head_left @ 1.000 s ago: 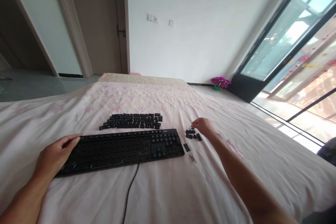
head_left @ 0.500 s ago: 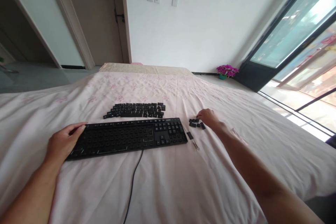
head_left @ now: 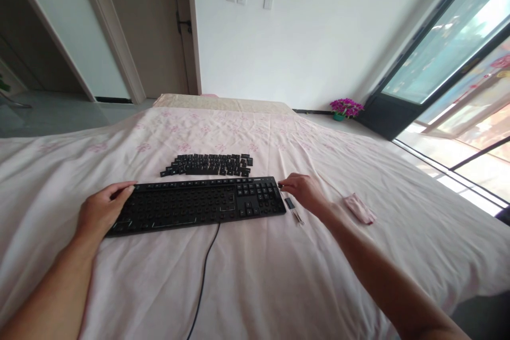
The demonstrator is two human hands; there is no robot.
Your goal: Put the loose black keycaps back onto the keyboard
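Observation:
A black keyboard (head_left: 211, 204) lies on the bedsheet, with bare switch spots over its main area and keycaps still on the number pad and top row. Around its left end, my left hand (head_left: 104, 204) is closed, thumb on the upper corner. My right hand (head_left: 305, 191) is just beyond the right end, pinching a small black keycap (head_left: 281, 186) between its fingertips. A keycap puller (head_left: 290, 203) with a black handle and thin wire prongs rests below that hand. Behind the keyboard, rows of loose keycaps (head_left: 211, 163) are laid out. The small pile on the right is hidden by my right hand.
A black cable (head_left: 204, 271) runs from the keyboard toward me. On the right lies a folded pink cloth item (head_left: 359, 209). The pale sheet (head_left: 263, 287) is wrinkled. Purple flowers (head_left: 346, 108) stand on the floor by the glass door.
My right hand has moved left from the small pile of keycaps to the keyboard's right end, with a keycap in its fingertips. My left hand stays on the keyboard.

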